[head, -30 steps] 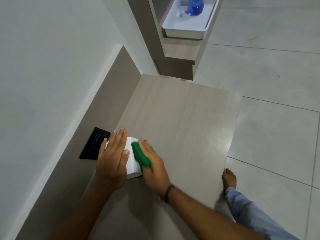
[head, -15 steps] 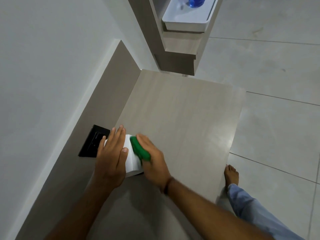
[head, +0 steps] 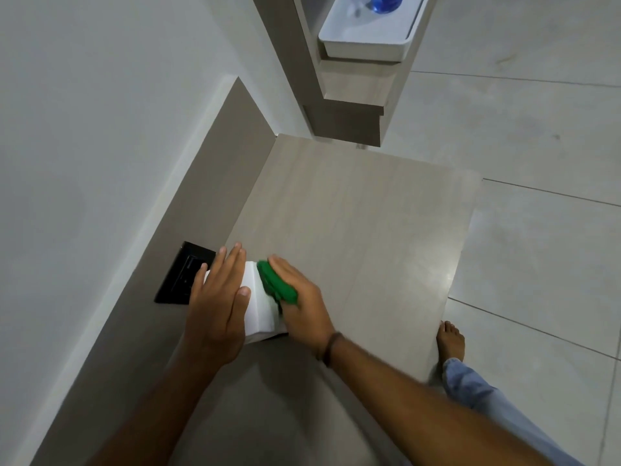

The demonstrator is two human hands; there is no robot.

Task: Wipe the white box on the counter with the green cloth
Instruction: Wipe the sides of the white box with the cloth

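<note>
A small white box stands on the wood-grain counter near the left backsplash. My left hand lies flat over the box's top and left side, fingers spread, steadying it. My right hand presses a folded green cloth against the box's right side. Only a strip of the box's top and its near face show between the hands.
A black wall socket sits in the backsplash just left of the box. Beyond the counter a shelf unit holds a white tray with a blue bottle. My bare foot stands on the tiled floor by the counter's right edge.
The green cloth and my right hand have slid a little along the box's right side towards its far end. My left hand stays on the box.
</note>
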